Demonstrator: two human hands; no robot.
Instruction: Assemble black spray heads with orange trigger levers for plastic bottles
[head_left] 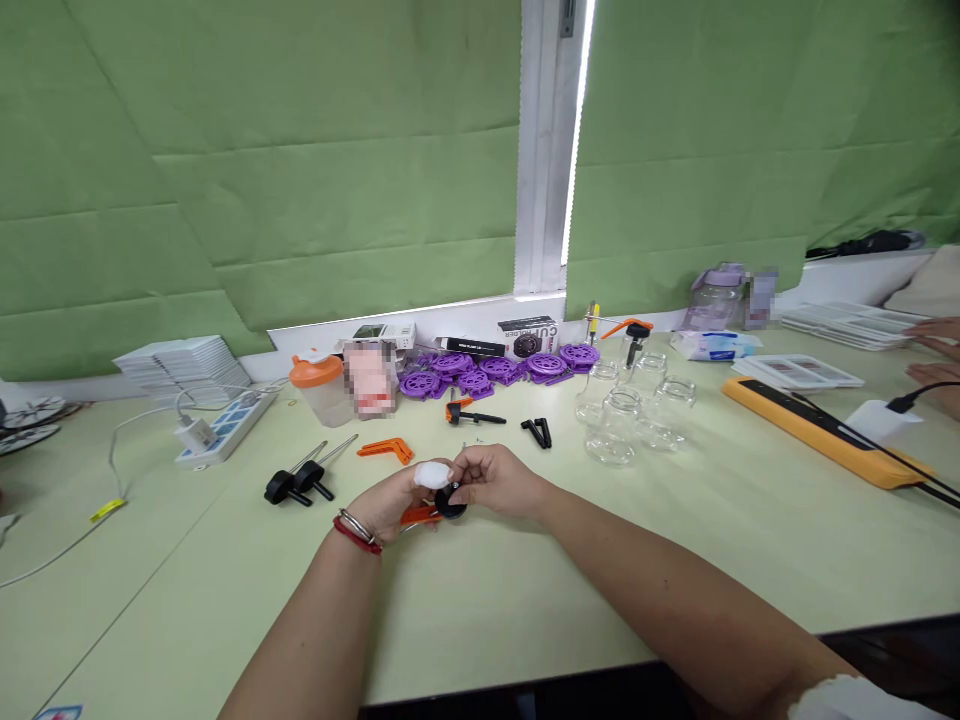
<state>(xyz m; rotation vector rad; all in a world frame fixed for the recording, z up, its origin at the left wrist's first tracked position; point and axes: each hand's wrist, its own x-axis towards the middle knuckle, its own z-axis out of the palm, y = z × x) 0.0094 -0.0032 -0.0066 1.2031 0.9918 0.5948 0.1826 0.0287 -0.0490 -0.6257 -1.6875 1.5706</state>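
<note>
Head view: both hands pinched on a small orange-and-black clamp part

Head camera, hands meet at centre of the tabletop (525,600). Left hand (390,505), bracelets at the wrist, white wrap on one fingertip, fingers curled narrow around the orange clamp piece (418,515), holding it from below just above the surface. Right hand (499,480) comes in from the other side, fingers closed on the black round knob (451,503), which touches the orange piece. The two-sided grip looks like bracing: one hand steadies, the other works the knob. Whether the knob is threaded on or only pressed against, cannot tell.

Outward: more parts of the same sort lie loose in reach, an orange bracket (386,450), two black-handled rods (300,480), a black-and-orange clamp (469,413), a black clip (538,432). Likely spread in front to be grabbed one by one. Further back, purple wheels (499,370) bunched by the wall, clear glass jars (626,410) grouped to the right, orange-lidded shaker (319,388), power strip (225,425) on the left. Far right, an orange flat device (817,430) and another person's hands (937,360), well apart.
</note>
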